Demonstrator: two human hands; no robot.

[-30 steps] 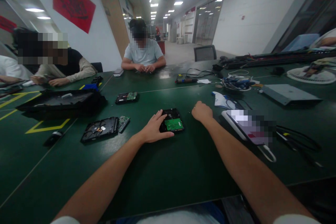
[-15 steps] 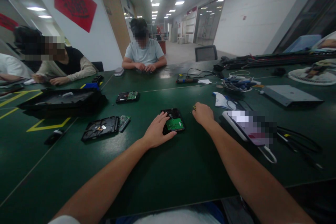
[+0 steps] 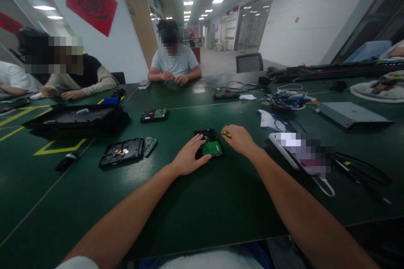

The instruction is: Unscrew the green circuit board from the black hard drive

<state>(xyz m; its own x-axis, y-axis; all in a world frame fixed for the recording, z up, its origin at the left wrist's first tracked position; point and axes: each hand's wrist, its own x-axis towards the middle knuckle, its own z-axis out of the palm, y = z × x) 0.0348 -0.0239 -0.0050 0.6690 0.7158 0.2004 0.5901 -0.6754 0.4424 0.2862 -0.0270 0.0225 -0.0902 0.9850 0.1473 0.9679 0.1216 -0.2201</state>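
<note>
A black hard drive [image 3: 209, 142] with a green circuit board facing up lies on the dark green table [image 3: 202, 201] in front of me. My left hand [image 3: 188, 157] rests on its left side, fingers spread over the casing and thumb along the near edge. My right hand [image 3: 239, 138] is closed just right of the drive, gripping a small tool with a yellow-and-black handle [image 3: 226, 134] whose end pokes out toward the drive's far right corner.
An opened drive [image 3: 121, 151] with a loose board [image 3: 150, 144] lies to the left, another drive [image 3: 153, 114] farther back, beside a long black tray [image 3: 75, 119]. A phone [image 3: 299, 149] with cables sits to my right. Two people work across the table.
My right hand has moved left from open table to the drive's right corner, the yellow tool handle now showing. My left hand stayed on the drive, shifting slightly.
</note>
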